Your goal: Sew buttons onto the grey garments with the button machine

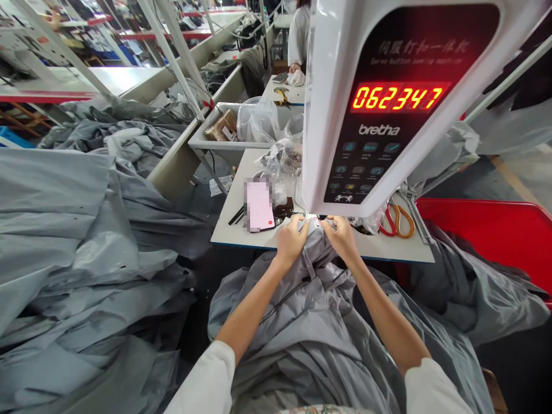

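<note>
A grey garment (314, 310) hangs over my lap and runs up onto the edge of the white work table (233, 221). My left hand (292, 238) pinches its top edge on one side. Opposite it, my right hand (340, 234) grips the same edge, close under the head of the button sewing machine (323, 144). Between the two hands the cloth is drawn up, and a small shiny spot shows on it. The machine's head hides whatever lies right above my fingertips. Its panel glows with red digits.
On the table lie a phone (260, 204) and scissors (404, 221) with red and orange handles. Clear plastic bags (280, 164) sit behind. Heaped grey fabric (86, 259) fills the left; a red bin (487, 230) stands right. Farther back, another person's sleeve (298, 37) shows.
</note>
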{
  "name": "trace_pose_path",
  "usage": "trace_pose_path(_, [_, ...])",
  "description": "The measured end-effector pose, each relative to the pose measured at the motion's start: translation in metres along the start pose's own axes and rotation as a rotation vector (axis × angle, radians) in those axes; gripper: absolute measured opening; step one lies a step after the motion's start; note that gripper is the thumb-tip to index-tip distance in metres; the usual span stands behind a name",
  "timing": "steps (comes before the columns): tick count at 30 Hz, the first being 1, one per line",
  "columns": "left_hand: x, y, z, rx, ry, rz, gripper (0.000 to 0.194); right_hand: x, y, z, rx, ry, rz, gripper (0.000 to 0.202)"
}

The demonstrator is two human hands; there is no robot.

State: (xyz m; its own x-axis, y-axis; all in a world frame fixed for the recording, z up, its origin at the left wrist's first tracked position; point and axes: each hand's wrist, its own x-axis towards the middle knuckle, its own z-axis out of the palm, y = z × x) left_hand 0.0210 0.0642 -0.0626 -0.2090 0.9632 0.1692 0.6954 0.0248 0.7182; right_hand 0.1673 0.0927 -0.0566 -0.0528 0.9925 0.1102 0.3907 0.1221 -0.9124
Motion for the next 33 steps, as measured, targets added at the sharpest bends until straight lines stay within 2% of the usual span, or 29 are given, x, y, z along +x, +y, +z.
trace_pose_path(3, [0.001, -0.002, 0.002, 0.07, 0.035, 0.053, 0.022, -0.002, 0.001, 0.001, -0.009, 0.014, -0.003, 0.031])
trace_pose_path(6, [0.003, -0.003, 0.005, 0.132, 0.139, 0.239, 0.023, -0.006, -0.001, 0.002, -0.057, 0.048, -0.013, 0.032])
trace_pose_path(9, [0.006, -0.004, 0.007, 0.149, 0.083, 0.381, 0.025, -0.007, -0.004, 0.002, -0.093, 0.069, -0.004, 0.03])
trace_pose_path(11, [0.006, -0.004, 0.007, 0.128, 0.034, 0.389, 0.028, -0.007, -0.004, 0.003, -0.115, 0.073, -0.006, 0.029])
trace_pose_path(15, [0.003, -0.005, 0.007, 0.032, 0.014, 0.353, 0.032, -0.008, 0.0, 0.004, -0.215, 0.073, -0.02, 0.027])
trace_pose_path(19, [-0.002, -0.005, 0.004, -0.015, -0.018, 0.368, 0.023, -0.017, 0.0, -0.001, -0.299, 0.089, -0.106, 0.027])
trace_pose_path(21, [-0.002, -0.005, 0.004, -0.012, -0.01, 0.385, 0.018, -0.024, -0.002, -0.01, -0.305, 0.112, -0.224, 0.025])
trace_pose_path(23, [-0.002, -0.005, 0.005, -0.015, 0.012, 0.402, 0.019, -0.027, -0.002, -0.028, -0.283, 0.22, -0.312, 0.024])
trace_pose_path(26, [0.0, -0.005, 0.006, -0.033, 0.016, 0.413, 0.017, -0.021, 0.007, -0.064, -0.241, 0.512, -0.28, 0.026])
trace_pose_path(27, [0.0, -0.006, 0.006, -0.039, 0.014, 0.413, 0.016, -0.015, 0.013, -0.077, -0.246, 0.559, -0.248, 0.026])
trace_pose_path(28, [0.001, -0.006, 0.006, -0.045, 0.013, 0.414, 0.016, -0.007, 0.02, -0.089, -0.27, 0.55, -0.223, 0.024])
trace_pose_path(29, [0.001, -0.006, 0.006, -0.05, 0.011, 0.417, 0.016, 0.001, 0.027, -0.099, -0.31, 0.489, -0.208, 0.022])
trace_pose_path(33, [0.002, -0.008, 0.007, -0.062, 0.012, 0.429, 0.015, 0.033, 0.049, -0.122, -0.521, 0.043, -0.229, 0.022])
